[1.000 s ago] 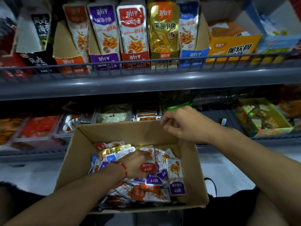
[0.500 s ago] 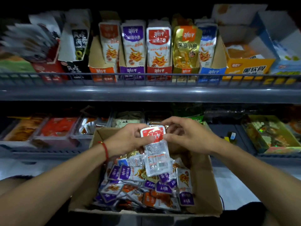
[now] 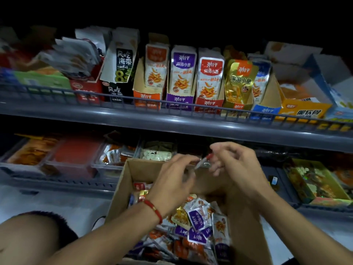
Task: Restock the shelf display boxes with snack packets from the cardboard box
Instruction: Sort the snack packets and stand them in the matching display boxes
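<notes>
Both hands meet over the cardboard box (image 3: 145, 170), at centre frame.
Right hand (image 3: 236, 165) pinches a red-topped packet (image 3: 203, 162), edge-on now where half a second ago its face showed; left hand (image 3: 172, 180) hovers beside it, fingers loosely curled, whether touching it I cannot tell. Display boxes (image 3: 178, 101) sit upper centre; loose packets (image 3: 196, 222) fill the box below.

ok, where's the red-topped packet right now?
Centre of the head view, held edge-on between both hands, left hand and right hand, above the cardboard box: red-topped packet.
</notes>
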Demonstrator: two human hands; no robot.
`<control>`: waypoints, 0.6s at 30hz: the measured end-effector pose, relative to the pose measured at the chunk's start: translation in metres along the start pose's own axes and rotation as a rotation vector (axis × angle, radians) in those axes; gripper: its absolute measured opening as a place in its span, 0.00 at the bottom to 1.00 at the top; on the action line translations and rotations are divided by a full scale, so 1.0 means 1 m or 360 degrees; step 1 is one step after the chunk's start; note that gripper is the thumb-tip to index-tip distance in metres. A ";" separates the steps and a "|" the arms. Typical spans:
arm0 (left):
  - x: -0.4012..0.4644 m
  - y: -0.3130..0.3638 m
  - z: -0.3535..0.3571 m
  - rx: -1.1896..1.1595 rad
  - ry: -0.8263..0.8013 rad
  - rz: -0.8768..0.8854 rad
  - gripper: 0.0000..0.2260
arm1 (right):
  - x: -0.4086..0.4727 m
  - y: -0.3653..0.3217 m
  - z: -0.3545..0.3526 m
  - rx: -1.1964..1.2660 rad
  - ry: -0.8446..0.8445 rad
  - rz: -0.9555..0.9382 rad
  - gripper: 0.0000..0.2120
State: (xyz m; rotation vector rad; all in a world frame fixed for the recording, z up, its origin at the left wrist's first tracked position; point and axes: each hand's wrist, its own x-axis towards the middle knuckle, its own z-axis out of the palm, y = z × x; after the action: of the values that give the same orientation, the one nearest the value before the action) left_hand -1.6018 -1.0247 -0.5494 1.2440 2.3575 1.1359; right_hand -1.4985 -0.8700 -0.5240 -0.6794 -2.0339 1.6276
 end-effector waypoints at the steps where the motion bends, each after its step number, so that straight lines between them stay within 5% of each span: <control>1: 0.001 0.000 -0.005 -0.0128 0.0046 -0.0073 0.13 | 0.002 -0.004 -0.004 -0.0045 -0.0038 -0.0022 0.07; 4: 0.006 -0.001 -0.021 -0.0692 0.0047 -0.0241 0.06 | 0.010 -0.015 -0.018 -0.0443 0.0001 -0.0211 0.04; 9: 0.009 0.005 -0.034 -0.1313 -0.0031 -0.0353 0.10 | 0.026 -0.050 -0.027 -0.0777 -0.0090 -0.0372 0.07; 18: 0.020 0.002 -0.046 -0.1240 0.0180 -0.0516 0.08 | 0.104 -0.159 -0.055 -0.1572 0.0492 -0.1000 0.14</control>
State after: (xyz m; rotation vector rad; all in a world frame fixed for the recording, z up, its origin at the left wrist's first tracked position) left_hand -1.6372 -1.0324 -0.5149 0.5170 1.7679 1.7718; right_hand -1.5610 -0.7928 -0.3531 -0.4503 -2.3819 0.1065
